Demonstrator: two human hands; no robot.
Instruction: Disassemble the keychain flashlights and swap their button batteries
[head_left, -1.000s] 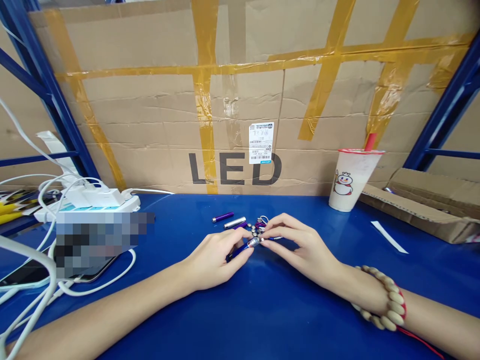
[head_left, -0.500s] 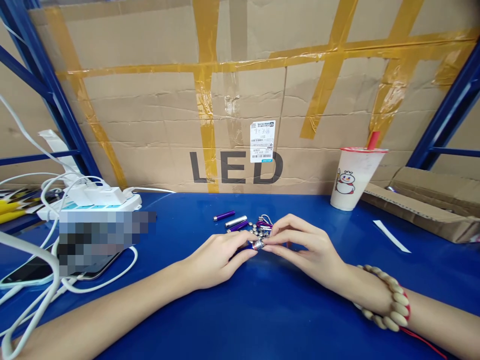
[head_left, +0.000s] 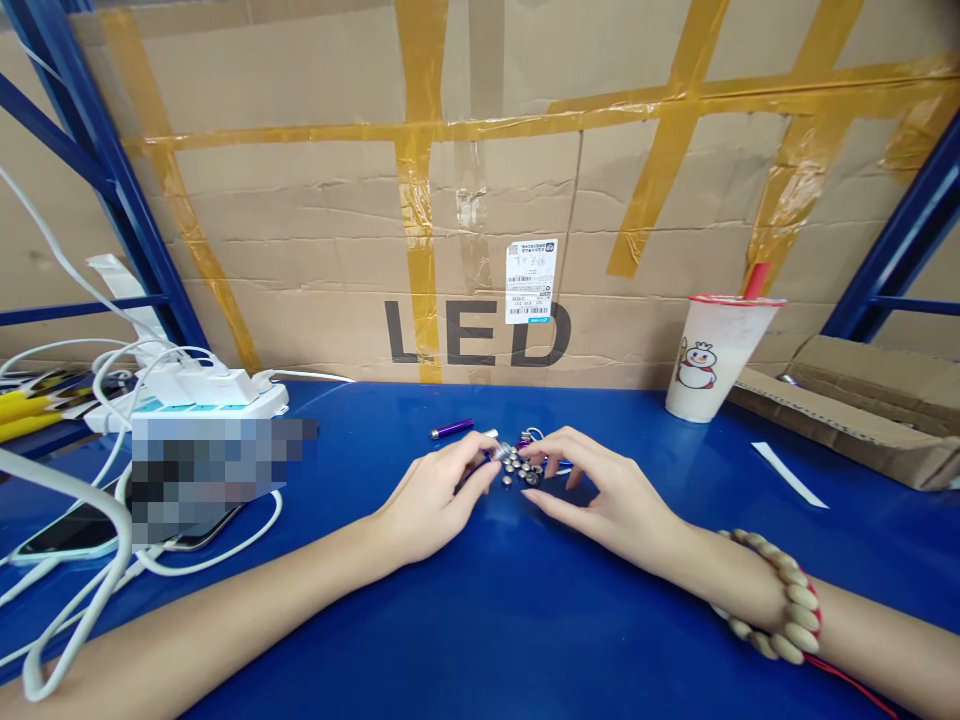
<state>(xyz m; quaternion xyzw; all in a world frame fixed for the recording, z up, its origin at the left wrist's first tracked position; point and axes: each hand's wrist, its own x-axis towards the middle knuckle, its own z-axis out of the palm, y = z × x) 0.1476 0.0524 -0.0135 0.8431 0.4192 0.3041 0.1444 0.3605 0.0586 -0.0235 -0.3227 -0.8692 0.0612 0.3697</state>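
My left hand (head_left: 439,492) is closed, thumb against fingers, around a small metal tube with a silver ribbed end (head_left: 502,454); the fingers hide most of it. Facing it, my right hand (head_left: 611,485) has its thumb apart from its curved fingers, and I see nothing held between them. Below and between the fingertips lie several small silver button-like pieces (head_left: 517,466). One purple tube with a silver end (head_left: 452,429) rests on the blue table (head_left: 480,620) behind my left hand. Purple parts with a pale cord loop (head_left: 534,434) show behind the pile, partly covered by my right fingers.
A lidded drink cup with a red straw (head_left: 716,360) stands at the back right, near an open cardboard box (head_left: 855,425) and a white strip (head_left: 789,475). On the left are a white power strip (head_left: 255,400), cables and phones. A large carton (head_left: 337,230) walls the back.
My hands have parted; the right has let go of the tube and its fingers have spread. My left hand has moved slightly back with the tube. The view has shifted a little.
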